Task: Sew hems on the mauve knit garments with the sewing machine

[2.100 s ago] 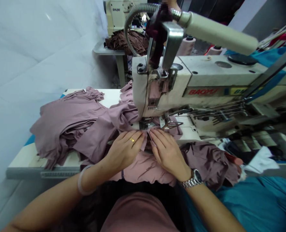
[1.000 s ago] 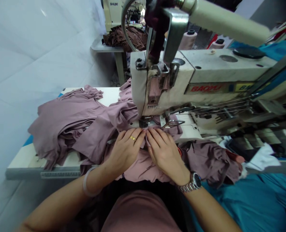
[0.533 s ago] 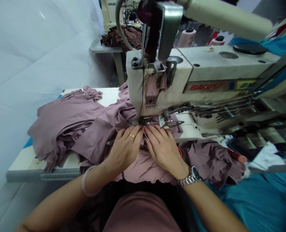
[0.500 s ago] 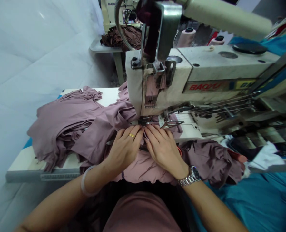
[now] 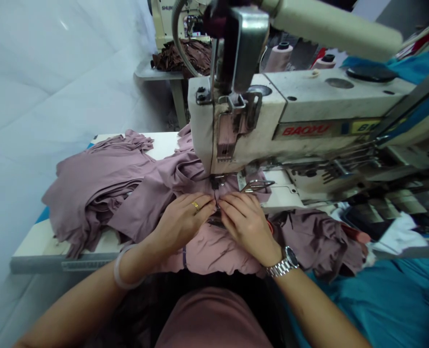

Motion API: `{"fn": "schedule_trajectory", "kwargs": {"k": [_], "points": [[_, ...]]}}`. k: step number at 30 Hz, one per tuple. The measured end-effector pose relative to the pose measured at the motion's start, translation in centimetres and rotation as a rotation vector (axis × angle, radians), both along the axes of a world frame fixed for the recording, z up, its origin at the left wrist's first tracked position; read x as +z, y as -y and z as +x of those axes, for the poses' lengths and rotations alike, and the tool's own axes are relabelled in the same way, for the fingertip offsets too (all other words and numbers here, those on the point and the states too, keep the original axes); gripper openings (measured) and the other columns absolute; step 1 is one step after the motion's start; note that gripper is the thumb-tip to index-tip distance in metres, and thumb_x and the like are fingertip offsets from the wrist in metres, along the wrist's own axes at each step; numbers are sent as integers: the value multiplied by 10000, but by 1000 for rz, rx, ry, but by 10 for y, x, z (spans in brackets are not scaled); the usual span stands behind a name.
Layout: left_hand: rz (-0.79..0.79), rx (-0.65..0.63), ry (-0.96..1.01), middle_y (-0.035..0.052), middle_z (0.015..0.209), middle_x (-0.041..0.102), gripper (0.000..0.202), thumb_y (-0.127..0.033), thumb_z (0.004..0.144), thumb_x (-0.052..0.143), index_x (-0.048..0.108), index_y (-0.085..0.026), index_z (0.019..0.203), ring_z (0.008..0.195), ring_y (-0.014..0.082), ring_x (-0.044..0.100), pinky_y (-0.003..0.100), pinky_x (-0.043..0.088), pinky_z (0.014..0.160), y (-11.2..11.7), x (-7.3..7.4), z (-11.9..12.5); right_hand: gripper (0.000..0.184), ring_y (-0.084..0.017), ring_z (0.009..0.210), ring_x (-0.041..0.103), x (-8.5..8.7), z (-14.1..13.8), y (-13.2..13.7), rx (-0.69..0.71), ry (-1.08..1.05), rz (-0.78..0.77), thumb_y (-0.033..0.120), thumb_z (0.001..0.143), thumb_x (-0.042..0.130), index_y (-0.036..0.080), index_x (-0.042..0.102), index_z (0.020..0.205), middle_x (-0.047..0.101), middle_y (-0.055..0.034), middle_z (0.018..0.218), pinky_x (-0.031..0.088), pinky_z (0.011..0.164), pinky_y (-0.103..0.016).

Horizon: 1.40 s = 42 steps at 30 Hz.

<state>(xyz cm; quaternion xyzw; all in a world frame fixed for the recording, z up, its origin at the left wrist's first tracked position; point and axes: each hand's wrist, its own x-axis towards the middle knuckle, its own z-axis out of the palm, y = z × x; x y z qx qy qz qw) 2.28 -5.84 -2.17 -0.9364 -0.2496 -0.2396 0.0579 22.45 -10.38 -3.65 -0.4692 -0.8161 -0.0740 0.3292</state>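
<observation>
Mauve fabric (image 5: 199, 186) passes under the presser foot (image 5: 216, 181) of a sewing machine (image 5: 243, 116). My left hand (image 5: 185, 215), with a gold ring, has its fingers bent over the cloth just left of the foot, gripping it. On the other side my right hand (image 5: 245, 220), a metal watch at its wrist, pinches the same cloth, thumb tucked beneath the fingers. Both sets of fingertips nearly meet in front of the foot. The cloth's edge between them is mostly hidden.
A pile of mauve cut pieces (image 5: 98, 179) covers the table's left side. Darker mauve cloth (image 5: 316, 237) lies bunched at right, above teal fabric (image 5: 392, 295). A metal wire guide (image 5: 259, 185) sticks out beside the foot. Pink thread cones (image 5: 278, 57) stand behind the machine.
Both hands have drawn slightly back toward my body, away from the presser foot, so more cloth shows in front of it. The fingers keep their hold on the fabric.
</observation>
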Motion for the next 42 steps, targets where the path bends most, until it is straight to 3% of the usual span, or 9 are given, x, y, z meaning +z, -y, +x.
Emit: {"fn": "schedule_trajectory", "kwargs": {"k": [10,16,21,27,36,42], "points": [[-11,110,-11,105,1138,676,249,-268,971,518,636,-116,1129,1036,217,638,364,547,897,-6,3,11,269,-222,1011,584,11,-3,-12,-77,91,-140,175,944,490,116,667,1137,677,-118,1100,484,832,-396],[-34,116,-27,96,1144,674,229,-247,961,521,630,-119,1116,1048,225,638,364,545,908,-11,6,11,309,-221,1075,579,6,2,-14,-58,27,-173,190,958,472,131,645,1207,669,-105,1133,479,921,-393],[-21,86,-15,111,1184,659,289,-120,913,493,619,-101,1172,1071,239,629,375,548,906,-11,3,8,269,-201,978,605,5,2,-20,-77,-45,-189,207,956,483,142,676,1132,685,-98,1044,485,882,-363],[-37,116,-36,114,1194,654,316,-103,909,486,624,-104,1193,1080,239,616,381,546,911,-9,2,6,227,-190,839,603,9,-2,-29,-115,54,-139,191,943,487,121,692,1008,684,-106,947,475,770,-337],[11,171,-87,139,1218,634,333,-115,936,453,619,-97,1224,1118,260,584,403,522,916,-5,-2,10,306,-217,968,591,10,2,-17,-79,142,-130,166,947,465,122,653,1184,670,-117,1103,484,818,-375],[67,138,-86,137,1212,634,324,-108,934,446,595,-72,1219,1106,263,582,404,503,926,-4,-4,13,369,-275,1072,540,11,-4,-9,-96,283,-57,94,907,473,54,605,1249,624,-152,1216,493,870,-417]]}}
